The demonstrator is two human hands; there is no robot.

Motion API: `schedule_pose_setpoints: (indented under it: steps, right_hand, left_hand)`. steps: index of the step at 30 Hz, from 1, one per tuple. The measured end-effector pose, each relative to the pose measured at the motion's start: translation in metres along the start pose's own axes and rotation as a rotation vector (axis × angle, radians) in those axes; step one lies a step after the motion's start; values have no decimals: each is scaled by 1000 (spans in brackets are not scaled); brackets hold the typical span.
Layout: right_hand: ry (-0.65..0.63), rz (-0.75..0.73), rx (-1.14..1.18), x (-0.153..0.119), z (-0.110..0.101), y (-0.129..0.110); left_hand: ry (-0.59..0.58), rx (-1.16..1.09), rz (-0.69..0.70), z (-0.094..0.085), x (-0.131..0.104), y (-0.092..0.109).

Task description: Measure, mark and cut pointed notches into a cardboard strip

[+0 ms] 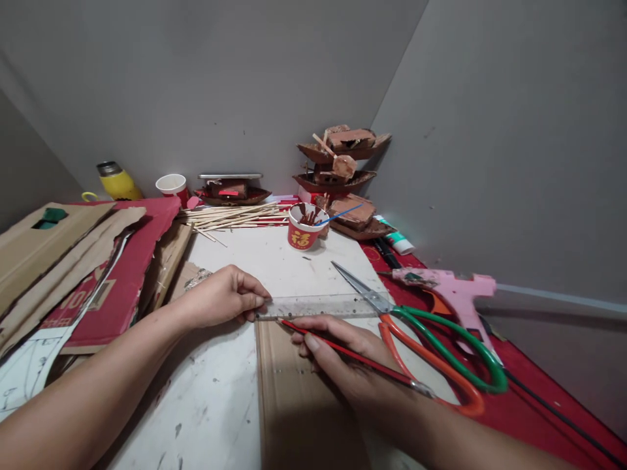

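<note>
The right hand (337,349) grasps a red-and-black pencil (360,358), its tip at the near edge of a clear ruler (318,305). The left hand (228,297) has its thumb and bent fingers closed on the ruler's left end. The ruler lies just beyond the right hand, across the far end of a brown cardboard strip (279,398) that runs beneath that hand towards the body. Under both is a stained white board (210,398) on the red-covered desk (543,405).

Just right of the right hand, scissors (399,313) with green and orange handles cross the ruler's right end; farther right lies a pink glue gun (453,290). Beyond the hands, a red paper cup (301,236) with brown stains inside holds a blue stick (345,213). Behind it are brown model boats (343,183). Thin wooden sticks (235,217) lie beyond the left hand. Left of that hand, cardboard sheets (147,261) are piled, with a yellow bottle (118,184) behind them.
</note>
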State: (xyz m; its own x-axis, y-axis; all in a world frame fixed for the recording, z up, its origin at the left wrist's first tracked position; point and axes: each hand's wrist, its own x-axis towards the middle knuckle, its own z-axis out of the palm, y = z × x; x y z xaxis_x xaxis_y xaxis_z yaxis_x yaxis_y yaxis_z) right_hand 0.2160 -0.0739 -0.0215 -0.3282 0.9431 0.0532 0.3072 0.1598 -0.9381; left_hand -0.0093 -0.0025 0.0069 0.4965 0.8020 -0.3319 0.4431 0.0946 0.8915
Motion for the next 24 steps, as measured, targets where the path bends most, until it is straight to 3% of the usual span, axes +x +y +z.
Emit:
schedule_pose_setpoints:
  steps: [8, 24]
  right_hand:
    - [13, -111, -62, -1, -2, 5]
    - [-23, -88, -31, -2, -4, 8]
  left_hand:
    - [2, 76, 67, -1, -1, 2]
    - [-9, 168, 119, -2, 1, -2]
